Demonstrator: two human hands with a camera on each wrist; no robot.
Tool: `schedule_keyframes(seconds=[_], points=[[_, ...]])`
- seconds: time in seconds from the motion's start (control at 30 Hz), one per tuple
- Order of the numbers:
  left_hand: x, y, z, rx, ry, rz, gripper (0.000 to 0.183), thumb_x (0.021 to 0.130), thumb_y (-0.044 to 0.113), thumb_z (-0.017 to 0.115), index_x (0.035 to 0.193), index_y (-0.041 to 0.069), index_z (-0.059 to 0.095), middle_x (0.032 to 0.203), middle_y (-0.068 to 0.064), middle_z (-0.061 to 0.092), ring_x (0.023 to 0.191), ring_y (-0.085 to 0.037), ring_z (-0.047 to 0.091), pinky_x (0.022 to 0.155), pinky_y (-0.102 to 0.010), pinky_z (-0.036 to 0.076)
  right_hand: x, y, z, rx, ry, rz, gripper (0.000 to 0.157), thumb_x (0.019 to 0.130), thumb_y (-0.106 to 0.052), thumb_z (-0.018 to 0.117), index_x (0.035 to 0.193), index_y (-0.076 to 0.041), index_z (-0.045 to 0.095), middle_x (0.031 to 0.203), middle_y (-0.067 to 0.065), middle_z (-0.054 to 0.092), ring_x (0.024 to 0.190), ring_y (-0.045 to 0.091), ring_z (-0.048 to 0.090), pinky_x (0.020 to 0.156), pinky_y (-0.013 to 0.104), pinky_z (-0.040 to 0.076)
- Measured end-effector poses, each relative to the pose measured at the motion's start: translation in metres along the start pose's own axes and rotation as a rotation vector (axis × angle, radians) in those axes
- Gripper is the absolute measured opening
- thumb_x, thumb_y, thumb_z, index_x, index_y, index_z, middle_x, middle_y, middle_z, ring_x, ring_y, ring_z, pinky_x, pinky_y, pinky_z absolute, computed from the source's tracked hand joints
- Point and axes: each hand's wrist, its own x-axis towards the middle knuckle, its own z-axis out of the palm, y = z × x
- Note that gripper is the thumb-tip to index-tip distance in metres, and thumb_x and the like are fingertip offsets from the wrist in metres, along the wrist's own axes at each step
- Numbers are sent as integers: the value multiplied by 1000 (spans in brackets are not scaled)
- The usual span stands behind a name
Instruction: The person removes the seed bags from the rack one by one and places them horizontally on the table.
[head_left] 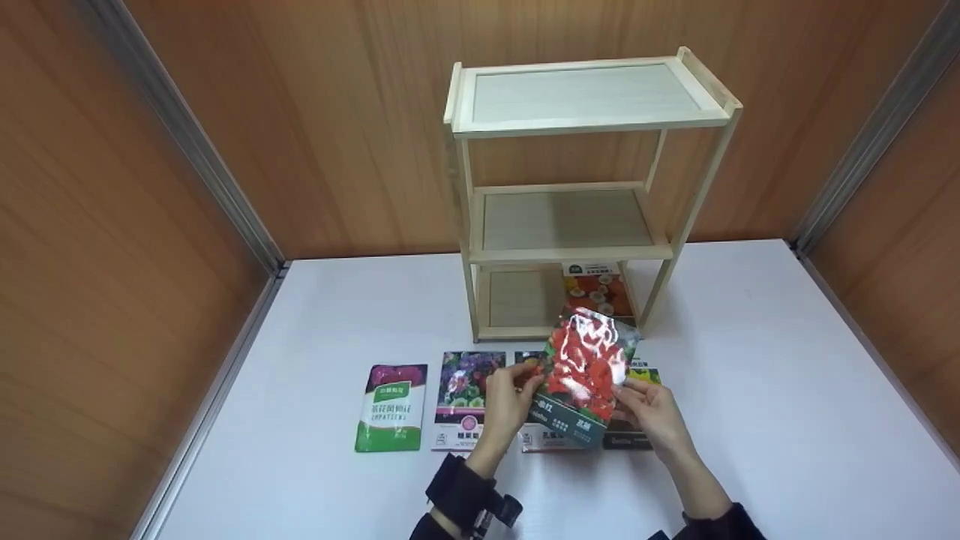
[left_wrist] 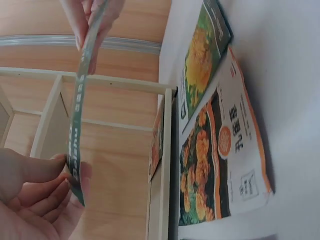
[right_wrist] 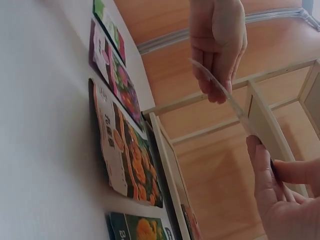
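Observation:
Both hands hold up a seed packet [head_left: 583, 360] with red flowers and a dark green lower band, tilted above the white table. My left hand [head_left: 506, 405] pinches its left edge between thumb and fingers. On the opposite edge, the thumb and fingers of my right hand [head_left: 658, 416] grip it. Seen edge-on in the left wrist view, the packet [left_wrist: 76, 125] looks thin and flat. Beneath it lie an orange-flower packet [left_wrist: 227, 145] and a yellow-flower packet [left_wrist: 200, 60], both partly covered in the head view.
A three-tier wooden rack [head_left: 570, 255] stands behind the hands. On its bottom tier, at the right, is an orange-red packet [head_left: 596, 292]. To the left on the table lie a purple-flower packet [head_left: 469, 390] and a green-and-white packet [head_left: 391, 409]. Wood-grain walls enclose the table.

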Motion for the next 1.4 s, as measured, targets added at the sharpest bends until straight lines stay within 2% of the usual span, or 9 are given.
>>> schedule_keyframes(seconds=[0.2,0.33,0.53,0.67,0.9,1.03,1.27,1.4], points=[[-10,-1,5,-235,27,-101,19,72,5,71,87,-4,67,77,-10,66,65,-14,61,58,-20,48,5,-2,-12,-76,21,-34,28,86,-3,55,108,14,53,85,14,66,67,16,62,62,28,52],[-18,-1,12,-390,61,-189,18,70,3,72,85,-6,66,75,-11,66,67,-14,62,59,-21,50,7,-1,-15,-76,55,-30,28,85,-5,58,107,12,54,82,9,66,64,13,61,60,27,52],[-26,-1,24,-500,122,-268,17,71,3,71,85,-6,66,74,-10,65,68,-15,62,62,-22,51,5,6,-15,-44,121,4,35,84,-16,62,108,8,56,83,6,67,65,13,60,57,23,50],[-32,1,30,-519,171,-297,18,71,4,71,85,-5,65,74,-8,64,68,-15,61,62,-23,51,2,11,-13,-12,148,18,37,83,-18,63,109,7,55,85,6,67,69,12,61,59,22,49],[-45,-3,48,-540,209,-282,18,71,2,71,86,-7,64,75,-10,65,69,-16,62,62,-23,51,-3,24,-19,3,183,27,26,84,-7,59,105,8,56,82,3,67,69,9,61,57,21,49],[-51,-3,61,-499,191,-282,17,72,2,71,84,-6,64,73,-8,64,67,-14,61,60,-22,50,-5,31,-30,-25,198,14,26,84,-7,60,104,9,56,81,4,67,69,8,61,58,22,50],[-58,-2,87,-467,124,-251,14,71,1,71,81,-6,64,70,-7,63,63,-15,61,57,-22,50,-6,42,-56,-197,262,42,29,82,-10,62,103,10,58,78,4,66,63,7,60,54,21,49],[-59,-2,103,-404,73,-230,11,70,-1,70,79,-5,65,67,-5,63,60,-10,60,55,-20,49,-5,47,-74,-259,290,56,32,80,-13,65,101,11,58,76,6,65,61,7,58,54,22,50]])
